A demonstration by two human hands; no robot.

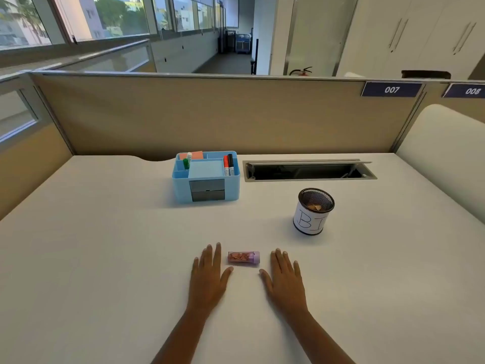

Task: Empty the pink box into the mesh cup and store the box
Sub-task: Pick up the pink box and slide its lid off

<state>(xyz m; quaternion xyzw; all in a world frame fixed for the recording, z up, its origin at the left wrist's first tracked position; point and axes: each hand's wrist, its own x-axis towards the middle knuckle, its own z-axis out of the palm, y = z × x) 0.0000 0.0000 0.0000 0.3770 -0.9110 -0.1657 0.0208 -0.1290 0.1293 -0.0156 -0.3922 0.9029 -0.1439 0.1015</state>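
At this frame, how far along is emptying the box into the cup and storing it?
Nothing looks done. The pink box lies on its side on the desk, with its contents showing inside. The left hand and right hand rest flat on either side of it, holding nothing. Left: pick it up, tip it into the mesh cup, then store it, perhaps in the blue organizer.

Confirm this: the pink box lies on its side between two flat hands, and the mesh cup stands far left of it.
Wrong side. The head view shows the mesh cup standing far right of the pink box, which does lie on its side between the flat left hand and right hand.
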